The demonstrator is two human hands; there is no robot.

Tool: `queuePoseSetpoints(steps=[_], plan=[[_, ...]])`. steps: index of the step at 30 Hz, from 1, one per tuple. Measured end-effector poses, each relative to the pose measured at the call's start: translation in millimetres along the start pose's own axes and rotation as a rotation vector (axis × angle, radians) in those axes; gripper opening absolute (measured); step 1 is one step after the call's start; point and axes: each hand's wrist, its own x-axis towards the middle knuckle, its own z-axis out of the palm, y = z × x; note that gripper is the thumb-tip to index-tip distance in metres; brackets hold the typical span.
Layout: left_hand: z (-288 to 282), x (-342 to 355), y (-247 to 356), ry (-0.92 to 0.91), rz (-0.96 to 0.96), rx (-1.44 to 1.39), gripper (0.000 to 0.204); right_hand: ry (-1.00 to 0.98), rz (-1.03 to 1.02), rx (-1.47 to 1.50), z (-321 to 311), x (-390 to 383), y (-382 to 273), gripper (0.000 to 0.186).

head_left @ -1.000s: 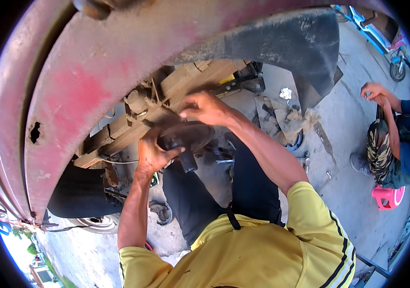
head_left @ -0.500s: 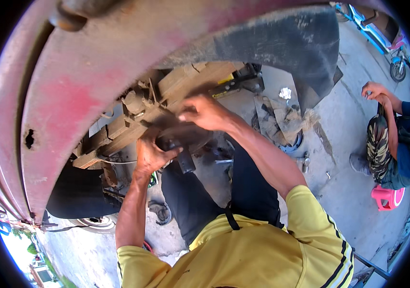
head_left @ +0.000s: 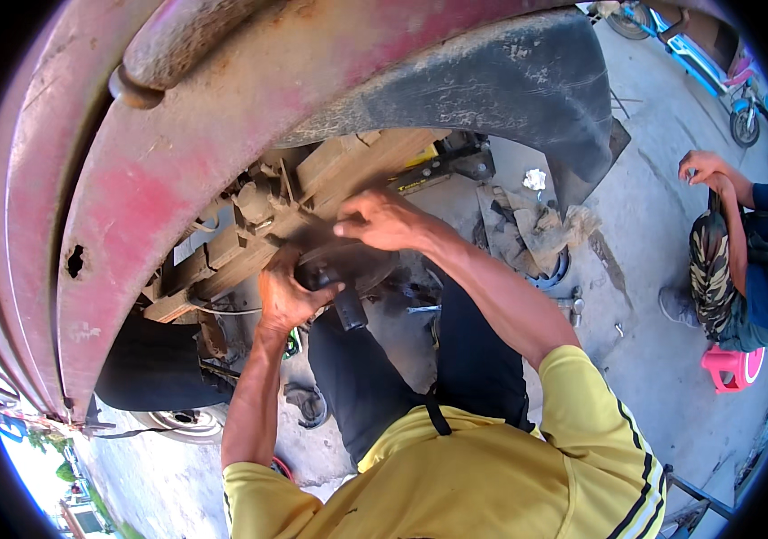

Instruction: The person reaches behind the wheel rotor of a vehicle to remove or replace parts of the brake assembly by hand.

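Observation:
Below the wheel arch of a faded red vehicle, a dark, greasy hub-like part (head_left: 345,304) with a stubby cylinder juts toward me between my knees. My left hand (head_left: 287,295) grips its left side, thumb stretched across toward the cylinder and the other fingers partly hidden behind. At the part's far right edge is my right hand (head_left: 382,221), its fingers curled and slightly blurred. Whatever lies in those fingers, if anything, I cannot make out. Just beyond both hands runs a dusty brown frame beam (head_left: 267,247).
The red fender (head_left: 150,189) and a black mud flap (head_left: 528,81) arch overhead. A black jack-like tool (head_left: 456,162), dirty rags (head_left: 528,225) and a curved brake shoe (head_left: 309,406) lie on the concrete. At right, a person (head_left: 734,242) sits on a pink stool (head_left: 732,366).
My view has shifted slightly, so the fender and flap sit differently in it. The left hand stays on the hub-like part; the right hand remains close by, slightly lower in view.

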Motion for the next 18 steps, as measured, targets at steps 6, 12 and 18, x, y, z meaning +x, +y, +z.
queuePoseSetpoints(steps=[6,12,18], plan=[[-2,1,5,-0.033,0.012,0.041,0.061,-0.112,-0.014,0.158,-12,0,11,0.048],[-4,2,4,-0.081,-0.076,0.067,0.064,-0.372,0.062,-0.111,-26,27,-3,0.047],[0,0,-2,0.059,0.104,0.01,0.054,-0.069,0.117,-0.017,1,17,-8,0.047]])
